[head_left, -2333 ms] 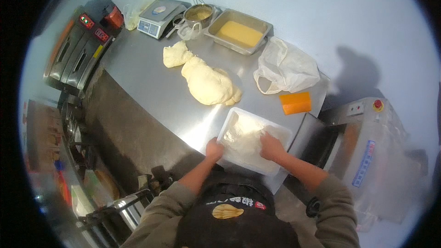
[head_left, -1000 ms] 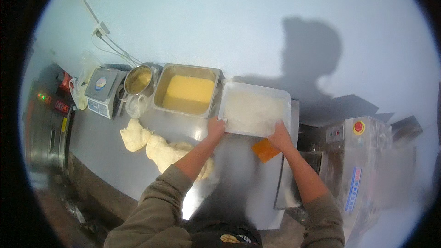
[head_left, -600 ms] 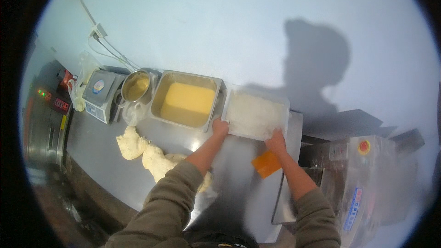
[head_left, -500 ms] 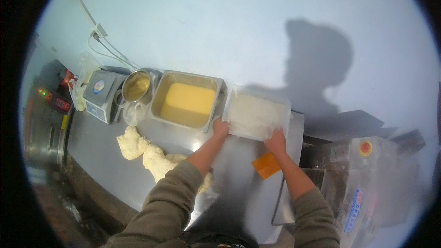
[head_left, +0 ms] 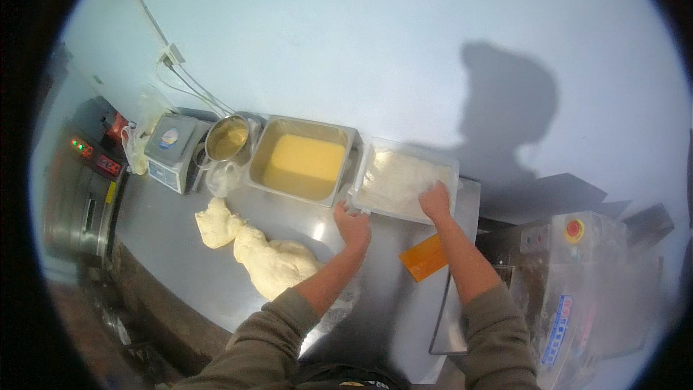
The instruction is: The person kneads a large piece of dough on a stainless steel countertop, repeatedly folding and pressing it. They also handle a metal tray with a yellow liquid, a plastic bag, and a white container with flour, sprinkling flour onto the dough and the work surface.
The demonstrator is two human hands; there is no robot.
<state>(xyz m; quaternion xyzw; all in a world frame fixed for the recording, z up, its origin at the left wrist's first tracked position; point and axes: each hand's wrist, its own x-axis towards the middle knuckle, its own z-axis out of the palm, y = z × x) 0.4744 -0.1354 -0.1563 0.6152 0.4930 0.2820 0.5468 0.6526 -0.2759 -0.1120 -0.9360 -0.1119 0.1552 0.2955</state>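
— White tray (head_left: 397, 214)?
— Stands at table's (head_left: 162, 231) far edge, near far right corner; contains pale powder (head_left: 397, 177).
— Left hand (head_left: 353, 227)?
— Fingers loosely parted, beside tray's near-left corner.
— Right hand (head_left: 434, 203)?
— Curled over near rim; hold indiscernible.
— Lettering?
— Blue-and-white label (head_left: 556, 331), on machine (head_left: 595, 267) beyond table's right edge.

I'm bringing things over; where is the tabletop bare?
Bare steel shows left of the dough, in front of the scale, and between the left forearm and orange sheet. The far side is crowded: scale, bowl, yellow-filled pan, white tray.
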